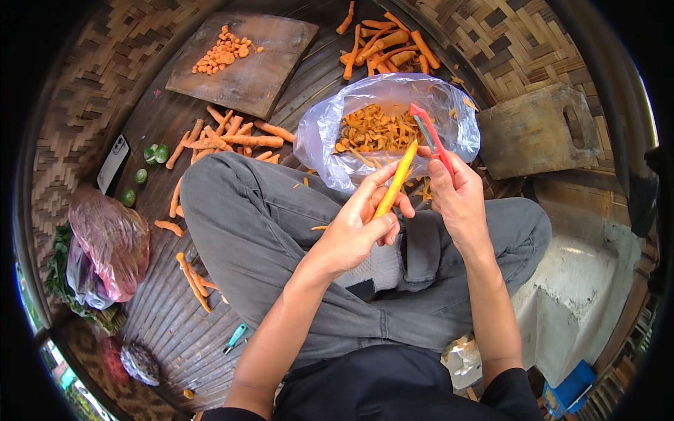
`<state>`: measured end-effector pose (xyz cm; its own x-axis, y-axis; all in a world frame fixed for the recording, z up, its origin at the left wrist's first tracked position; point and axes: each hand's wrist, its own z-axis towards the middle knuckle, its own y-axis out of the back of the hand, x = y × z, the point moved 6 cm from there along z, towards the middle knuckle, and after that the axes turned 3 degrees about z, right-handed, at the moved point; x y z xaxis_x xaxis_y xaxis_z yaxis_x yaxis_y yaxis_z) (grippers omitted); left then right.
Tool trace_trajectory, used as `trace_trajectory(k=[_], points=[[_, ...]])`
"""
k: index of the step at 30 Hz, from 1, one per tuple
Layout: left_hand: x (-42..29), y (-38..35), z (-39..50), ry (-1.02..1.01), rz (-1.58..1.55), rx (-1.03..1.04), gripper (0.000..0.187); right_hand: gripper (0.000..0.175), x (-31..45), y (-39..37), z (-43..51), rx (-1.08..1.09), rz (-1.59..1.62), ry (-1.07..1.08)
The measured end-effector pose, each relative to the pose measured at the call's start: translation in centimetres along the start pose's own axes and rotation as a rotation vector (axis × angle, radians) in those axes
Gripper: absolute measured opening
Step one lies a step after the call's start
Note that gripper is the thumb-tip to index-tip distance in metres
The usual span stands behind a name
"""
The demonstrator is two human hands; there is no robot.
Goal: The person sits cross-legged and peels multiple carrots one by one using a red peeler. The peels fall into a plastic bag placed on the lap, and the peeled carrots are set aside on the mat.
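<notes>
My left hand (368, 216) grips a yellow-orange peeled carrot (396, 181), its thin tip pointing away from me. Beside it, my right hand (457, 194) is closed around the handle of a red peeler (433, 138), whose metal blade is held a little apart from the carrot. Just past both hands lies an open clear plastic bag (321, 131) with a heap of carrot peelings (376, 129) inside. More peel scraps lie between the bag and my crossed legs.
A wooden board (247, 87) bears chopped carrot pieces (224, 52). Whole carrots lie in one pile (387, 47) beyond the bag and another (231, 138) left of it. Further left are a phone (113, 163), green round vegetables (156, 153) and plastic bags (113, 237). A handled board (542, 131) leans right.
</notes>
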<state>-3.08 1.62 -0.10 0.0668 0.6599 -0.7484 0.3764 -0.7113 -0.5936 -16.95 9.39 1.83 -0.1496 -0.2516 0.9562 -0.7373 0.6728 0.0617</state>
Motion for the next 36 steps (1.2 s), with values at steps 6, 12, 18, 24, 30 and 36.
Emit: trace_trajectory(k=[6, 12, 18, 24, 30, 36], points=[[-0.4, -1.5, -1.2, -0.029, 0.037, 0.065, 0.064, 0.028, 0.3, -1.1, 0.4, -0.016, 0.339, -0.158], [0.0, -0.4, -1.5, 0.071, 0.078, -0.002, 0.055, 0.032, 2.3, 0.9, -0.6, -0.173, -0.054, 0.084], [0.3, 0.2, -1.0, 0.101, 0.068, -0.046, 0.048, 0.02, 1.5, -1.0, -4.1, 0.241, -0.532, 0.191], [1.1, 0.8, -1.3, 0.158, 0.079, -0.103, 0.04, 0.024, 1.2, -0.6, -2.1, 0.137, -0.715, 0.208], [0.7, 0.9, -1.3, 0.11, 0.086, -0.136, 0.037, 0.024, 2.0, 0.8, -1.1, 0.019, -0.581, 0.163], [0.8, 1.2, -0.3, 0.025, 0.181, -0.186, 0.034, 0.022, 0.3, -0.3, -2.3, 0.146, -0.698, 0.142]])
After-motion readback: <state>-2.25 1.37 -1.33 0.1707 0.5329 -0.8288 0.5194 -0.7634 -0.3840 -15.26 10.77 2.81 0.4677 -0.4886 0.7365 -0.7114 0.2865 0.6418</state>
